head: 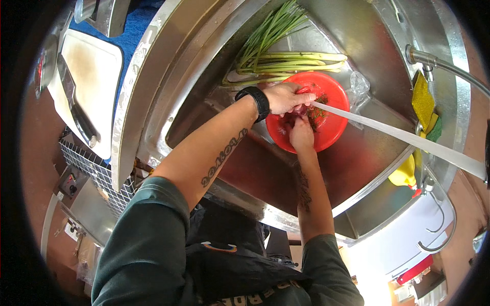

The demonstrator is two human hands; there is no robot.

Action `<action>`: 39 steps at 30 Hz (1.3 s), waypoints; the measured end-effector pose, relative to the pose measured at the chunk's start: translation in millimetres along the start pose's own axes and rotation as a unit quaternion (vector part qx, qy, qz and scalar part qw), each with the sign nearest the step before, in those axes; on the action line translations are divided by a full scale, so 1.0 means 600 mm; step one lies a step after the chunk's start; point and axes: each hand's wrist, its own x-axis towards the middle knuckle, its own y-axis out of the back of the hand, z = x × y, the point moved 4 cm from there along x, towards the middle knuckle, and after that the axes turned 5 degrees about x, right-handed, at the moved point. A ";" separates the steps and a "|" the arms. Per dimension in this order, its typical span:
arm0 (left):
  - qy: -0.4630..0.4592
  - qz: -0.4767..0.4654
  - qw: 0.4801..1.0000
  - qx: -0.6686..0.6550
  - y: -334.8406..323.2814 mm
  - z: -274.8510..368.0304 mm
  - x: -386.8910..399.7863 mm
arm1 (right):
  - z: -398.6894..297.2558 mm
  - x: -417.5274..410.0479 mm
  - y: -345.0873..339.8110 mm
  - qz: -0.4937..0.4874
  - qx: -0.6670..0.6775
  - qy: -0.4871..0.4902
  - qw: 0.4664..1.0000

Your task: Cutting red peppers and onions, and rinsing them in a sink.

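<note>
A red plastic bowl (332, 132) stands in the stainless steel sink (245, 168). My left hand (285, 98) reaches over its left side, fingers bent around a dark reddish item (300, 111) that I cannot name for certain. Inside the bowl, my right hand (302, 132) has its fingertips against that same item. Dark green leafy bits (317, 114) lie beside my hands. From my left fingertips a pale straight band (398, 135), perhaps running water, stretches to the right rim of the view. Green onions (291, 63) lie in the sink just beyond the bowl.
A clear plastic bag (359, 86) lies right of the bowl. The hose faucet (421, 55), a yellow scrubbing cloth (423, 97) and a yellow bottle (404, 173) are at the sink's right. At far left, a black-handled knife (82, 120) rests on a white cutting board (93, 69).
</note>
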 end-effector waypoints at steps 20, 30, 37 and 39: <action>-0.257 -0.017 0.951 0.170 -0.025 0.032 0.011 | -0.046 -0.007 0.211 -0.180 0.730 -0.024 0.659; -0.045 -0.007 0.962 -0.270 -0.028 -0.001 0.020 | -0.027 -0.009 0.018 -0.139 -0.166 -0.126 0.968; -0.169 0.082 0.934 0.303 -0.037 -0.010 0.004 | -0.088 -0.062 0.184 -0.069 -0.071 -0.020 0.995; -0.166 0.063 0.914 0.365 -0.055 -0.013 -0.006 | -0.111 -0.060 0.236 -0.084 -0.050 -0.001 0.995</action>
